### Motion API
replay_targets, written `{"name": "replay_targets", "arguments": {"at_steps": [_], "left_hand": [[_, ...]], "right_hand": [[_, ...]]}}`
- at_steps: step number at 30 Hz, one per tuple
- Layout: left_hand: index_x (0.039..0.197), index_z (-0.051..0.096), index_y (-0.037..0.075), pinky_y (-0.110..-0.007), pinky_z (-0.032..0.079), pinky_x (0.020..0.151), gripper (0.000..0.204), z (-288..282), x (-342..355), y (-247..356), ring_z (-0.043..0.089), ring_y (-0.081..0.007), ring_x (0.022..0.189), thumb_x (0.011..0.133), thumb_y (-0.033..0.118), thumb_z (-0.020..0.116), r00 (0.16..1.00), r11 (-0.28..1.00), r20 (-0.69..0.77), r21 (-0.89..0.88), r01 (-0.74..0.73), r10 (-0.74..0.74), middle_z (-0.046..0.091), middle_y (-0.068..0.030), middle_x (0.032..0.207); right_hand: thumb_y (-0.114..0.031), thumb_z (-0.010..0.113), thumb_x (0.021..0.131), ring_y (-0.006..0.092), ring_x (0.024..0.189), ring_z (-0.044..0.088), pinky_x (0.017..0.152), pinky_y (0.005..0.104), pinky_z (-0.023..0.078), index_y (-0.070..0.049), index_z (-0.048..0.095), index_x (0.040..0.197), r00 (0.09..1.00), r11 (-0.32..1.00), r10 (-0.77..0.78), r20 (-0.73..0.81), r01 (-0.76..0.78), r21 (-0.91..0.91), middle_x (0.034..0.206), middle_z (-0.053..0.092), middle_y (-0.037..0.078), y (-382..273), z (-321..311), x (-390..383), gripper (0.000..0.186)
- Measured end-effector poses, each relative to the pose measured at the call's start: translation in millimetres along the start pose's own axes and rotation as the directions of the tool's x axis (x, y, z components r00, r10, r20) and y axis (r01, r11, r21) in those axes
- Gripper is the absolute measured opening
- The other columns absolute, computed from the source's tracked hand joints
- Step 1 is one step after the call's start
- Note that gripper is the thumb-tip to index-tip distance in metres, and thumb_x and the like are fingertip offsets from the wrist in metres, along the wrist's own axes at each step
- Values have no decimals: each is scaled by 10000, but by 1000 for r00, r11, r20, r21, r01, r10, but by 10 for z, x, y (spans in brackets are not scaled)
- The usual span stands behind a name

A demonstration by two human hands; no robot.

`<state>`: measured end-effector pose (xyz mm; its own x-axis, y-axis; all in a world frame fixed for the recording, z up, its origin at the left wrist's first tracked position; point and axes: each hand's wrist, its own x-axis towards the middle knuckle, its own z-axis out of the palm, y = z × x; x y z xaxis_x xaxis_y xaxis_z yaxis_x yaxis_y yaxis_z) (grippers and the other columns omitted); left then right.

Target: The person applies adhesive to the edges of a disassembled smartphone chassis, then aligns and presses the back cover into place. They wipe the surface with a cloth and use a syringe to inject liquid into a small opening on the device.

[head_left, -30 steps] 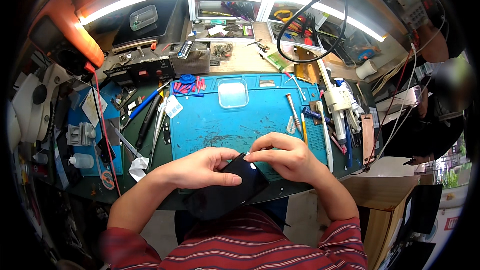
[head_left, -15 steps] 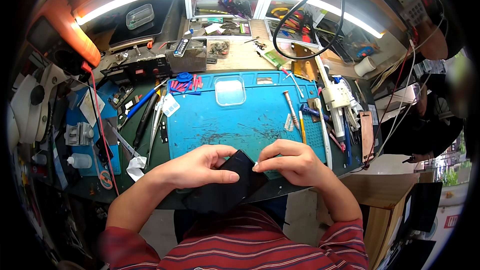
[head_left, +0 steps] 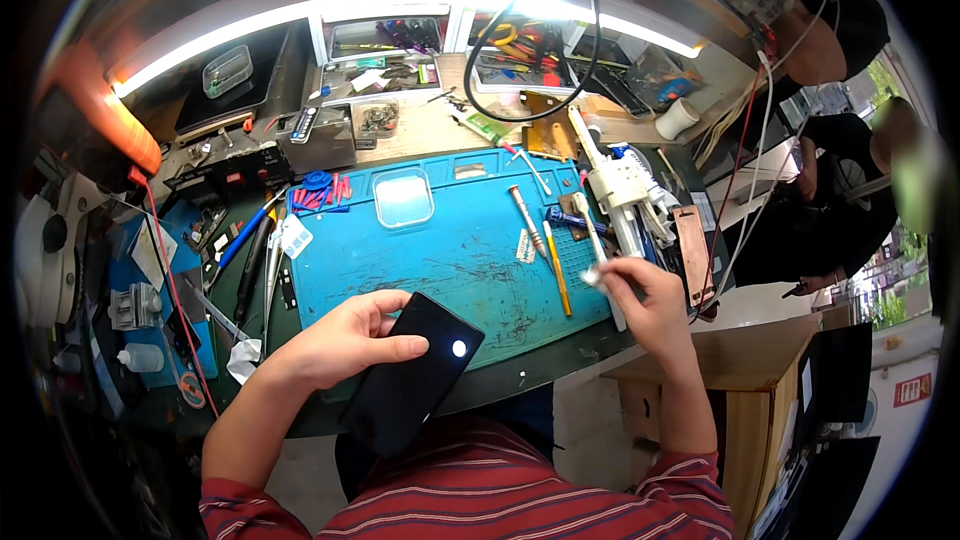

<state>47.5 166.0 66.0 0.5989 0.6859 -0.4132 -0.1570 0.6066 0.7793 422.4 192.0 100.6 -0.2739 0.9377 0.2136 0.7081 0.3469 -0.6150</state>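
Desk (head_left: 490, 382), dark green, is the biggest thing, with a wide blue mat (head_left: 360, 265) on it. Next comes a flat black phone (head_left: 412, 382), tilted, partly over the desk and partly over the person's lap. The left hand (head_left: 362, 342) is closed on one side of it. The thumb lies on the shiny top; most of the fingers are tucked behind, so I cannot tell how well they hold. If that thumb slipped on the smooth top, the phone could slide down past the desk and hit the floor.

The desk's front edge runs under the phone, so that side is the risky one. Away from the person there is more room: a wide stretch of scratched mat lies between the phone and the clear tray (head_left: 404, 198). Over on the right it is tighter, with a white brush (head_left: 600, 240) and a yellow stick (head_left: 557, 272) near each other. The right hand (head_left: 648, 306) is there, well apart from the phone, and might bump them. Its thumb and finger are pinched around a small, blurry white scrap (head_left: 592, 277). A loose pinch could drop it among the tools.
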Motion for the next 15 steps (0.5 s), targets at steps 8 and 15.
{"name": "replay_targets", "arguments": {"at_steps": [8,15], "left_hand": [[1386,520,-36,-298,582,911,493,19,-18,34,703,-148,1029,959,88,733,999,999,-30,-32,-19,18,715,-114,1186],[1379,520,-34,-295,577,909,458,7,-60,58,699,-145,1028,978,81,707,999,999,-39,23,-36,37,709,-112,1190]], "right_hand": [[-195,811,816,276,938,635,812,402,535,-101,702,1030,932,892,-300,204,349,-287,952,610,58,-243,346,609,258],[-293,837,787,258,1031,652,831,381,556,-115,675,1006,916,798,-96,389,305,-521,1009,612,50,-197,454,937,325]]}}
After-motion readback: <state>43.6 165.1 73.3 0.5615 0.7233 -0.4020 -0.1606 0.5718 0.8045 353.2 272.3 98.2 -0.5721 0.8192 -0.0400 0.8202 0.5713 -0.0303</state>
